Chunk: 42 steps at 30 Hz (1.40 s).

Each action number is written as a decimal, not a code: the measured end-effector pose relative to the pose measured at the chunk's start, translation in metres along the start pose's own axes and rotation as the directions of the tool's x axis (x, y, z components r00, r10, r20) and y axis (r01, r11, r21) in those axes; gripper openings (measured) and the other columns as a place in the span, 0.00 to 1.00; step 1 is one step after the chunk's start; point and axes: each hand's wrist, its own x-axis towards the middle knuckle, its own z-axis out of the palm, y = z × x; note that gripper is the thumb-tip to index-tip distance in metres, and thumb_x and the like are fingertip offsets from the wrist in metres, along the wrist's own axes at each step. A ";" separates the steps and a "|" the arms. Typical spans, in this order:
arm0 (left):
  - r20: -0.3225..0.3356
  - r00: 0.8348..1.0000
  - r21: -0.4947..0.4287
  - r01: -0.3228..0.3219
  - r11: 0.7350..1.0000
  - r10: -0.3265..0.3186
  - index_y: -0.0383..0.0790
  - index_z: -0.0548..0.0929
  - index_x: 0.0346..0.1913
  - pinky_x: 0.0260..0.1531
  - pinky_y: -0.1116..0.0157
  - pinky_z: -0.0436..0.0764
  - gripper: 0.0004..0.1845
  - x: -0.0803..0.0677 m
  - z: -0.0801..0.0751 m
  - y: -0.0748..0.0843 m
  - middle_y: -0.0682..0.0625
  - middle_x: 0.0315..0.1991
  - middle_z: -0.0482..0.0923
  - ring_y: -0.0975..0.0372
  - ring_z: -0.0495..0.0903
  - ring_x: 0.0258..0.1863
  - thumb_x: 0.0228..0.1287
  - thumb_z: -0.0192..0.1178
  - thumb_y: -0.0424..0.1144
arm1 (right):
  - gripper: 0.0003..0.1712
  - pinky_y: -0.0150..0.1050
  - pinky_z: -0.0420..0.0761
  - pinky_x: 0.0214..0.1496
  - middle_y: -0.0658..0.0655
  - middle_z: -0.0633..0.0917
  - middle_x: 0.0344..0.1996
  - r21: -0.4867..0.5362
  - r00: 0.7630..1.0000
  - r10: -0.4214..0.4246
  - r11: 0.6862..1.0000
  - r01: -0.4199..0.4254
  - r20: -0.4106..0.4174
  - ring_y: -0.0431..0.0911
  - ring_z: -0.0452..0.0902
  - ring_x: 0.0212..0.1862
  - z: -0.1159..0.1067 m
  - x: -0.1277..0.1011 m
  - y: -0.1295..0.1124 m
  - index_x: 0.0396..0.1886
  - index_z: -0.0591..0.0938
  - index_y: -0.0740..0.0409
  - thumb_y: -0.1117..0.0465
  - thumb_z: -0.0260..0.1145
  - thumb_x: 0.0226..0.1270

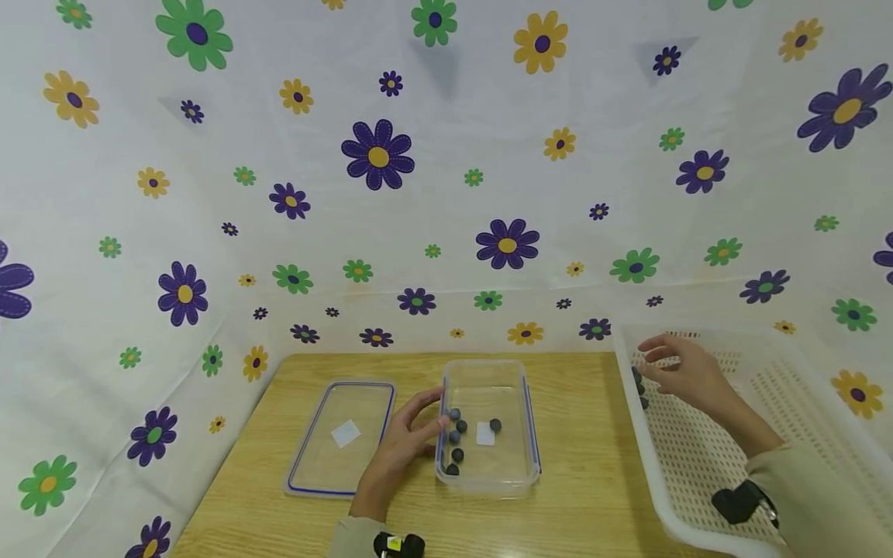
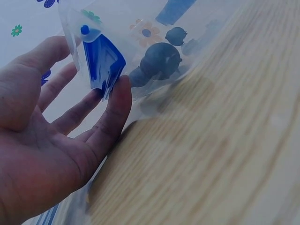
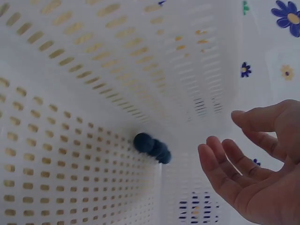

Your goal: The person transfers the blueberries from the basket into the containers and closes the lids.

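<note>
Your left hand (image 1: 401, 446) rests with straight fingers against the left wall of the clear plastic container (image 1: 519, 473), gripping nothing; in the wrist view a fingertip touches the blue clasp (image 2: 104, 61). Inside the container lie small dark round berries (image 1: 456, 434), bunched toward 9 o'clock, with bare floor at 3 o'clock. The flat lid (image 1: 307, 465) sits just beside your hand at 9 o'clock. Your right hand (image 1: 687, 372) hovers loosely spread and holding nothing over the white perforated basket (image 1: 652, 473), near more berries in the basket (image 3: 152, 146) (pressed against its slotted wall). Wood-grain table (image 1: 600, 465); flowered cloth (image 1: 377, 155) behind.
</note>
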 end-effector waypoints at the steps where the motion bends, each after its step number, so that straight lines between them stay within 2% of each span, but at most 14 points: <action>1: 0.001 1.000 0.001 0.002 1.000 -0.002 0.42 0.68 0.76 0.42 0.52 0.87 0.32 0.000 0.000 0.000 0.43 0.78 0.58 0.50 0.82 0.54 0.73 0.65 0.38 | 0.22 0.45 0.88 0.35 0.77 0.80 0.49 0.001 1.000 0.017 1.000 -0.017 0.016 0.67 0.85 0.44 0.001 0.000 0.003 0.59 0.76 0.74 0.64 0.67 0.72; 7: 0.001 1.000 0.002 0.010 1.000 -0.010 0.44 0.69 0.76 0.43 0.52 0.86 0.32 -0.002 0.000 0.001 0.44 0.78 0.58 0.50 0.82 0.55 0.73 0.65 0.38 | 0.20 0.46 0.88 0.33 0.77 0.80 0.47 -0.041 0.990 0.094 0.995 -0.090 0.110 0.60 0.84 0.40 0.008 0.001 0.018 0.55 0.76 0.75 0.68 0.68 0.68; 12: -0.006 1.000 -0.003 0.007 1.000 -0.007 0.43 0.69 0.76 0.43 0.52 0.86 0.32 -0.002 -0.002 0.002 0.44 0.78 0.58 0.49 0.82 0.55 0.72 0.66 0.38 | 0.19 0.47 0.88 0.32 0.75 0.81 0.45 0.008 0.969 0.129 0.991 -0.133 0.210 0.57 0.85 0.38 0.012 -0.001 0.025 0.54 0.76 0.75 0.69 0.68 0.67; 16: -0.006 1.000 -0.004 0.010 1.000 -0.010 0.44 0.70 0.76 0.43 0.53 0.86 0.33 -0.001 -0.002 0.002 0.45 0.78 0.59 0.48 0.82 0.55 0.71 0.67 0.40 | 0.18 0.47 0.88 0.32 0.74 0.83 0.44 -0.007 0.955 0.170 0.985 -0.174 0.244 0.54 0.85 0.36 0.014 0.001 0.030 0.51 0.78 0.75 0.69 0.68 0.65; 23: -0.001 1.000 0.014 0.003 1.000 -0.003 0.45 0.69 0.76 0.41 0.54 0.87 0.33 -0.001 -0.002 0.001 0.45 0.78 0.59 0.49 0.82 0.54 0.72 0.67 0.40 | 0.19 0.46 0.88 0.32 0.73 0.82 0.42 -0.074 0.945 0.221 0.975 -0.209 0.240 0.52 0.83 0.34 0.019 0.002 0.031 0.50 0.79 0.78 0.72 0.66 0.60; 31: -0.004 1.000 0.017 -0.007 1.000 0.007 0.44 0.69 0.76 0.40 0.53 0.87 0.32 -0.001 -0.002 -0.001 0.43 0.77 0.59 0.48 0.83 0.54 0.72 0.66 0.39 | 0.15 0.46 0.88 0.32 0.71 0.83 0.41 -0.100 0.946 0.220 0.974 -0.201 0.237 0.54 0.83 0.37 0.023 0.002 0.033 0.46 0.80 0.76 0.72 0.67 0.60; 36: 0.001 1.000 0.002 -0.006 1.000 0.006 0.43 0.69 0.76 0.40 0.53 0.87 0.32 0.000 -0.002 -0.002 0.44 0.76 0.61 0.49 0.83 0.51 0.72 0.66 0.37 | 0.17 0.45 0.88 0.35 0.68 0.85 0.40 -0.070 0.950 0.212 0.977 -0.202 0.230 0.52 0.84 0.36 0.018 -0.001 0.033 0.47 0.81 0.77 0.72 0.68 0.59; 42: 0.000 1.000 -0.003 -0.018 1.000 0.018 0.41 0.69 0.76 0.39 0.53 0.87 0.32 0.001 -0.003 -0.001 0.43 0.76 0.61 0.49 0.83 0.49 0.72 0.66 0.36 | 0.17 0.45 0.88 0.37 0.68 0.84 0.40 -0.009 0.969 0.154 0.988 -0.155 0.193 0.54 0.86 0.36 0.006 -0.003 0.026 0.49 0.80 0.79 0.71 0.68 0.62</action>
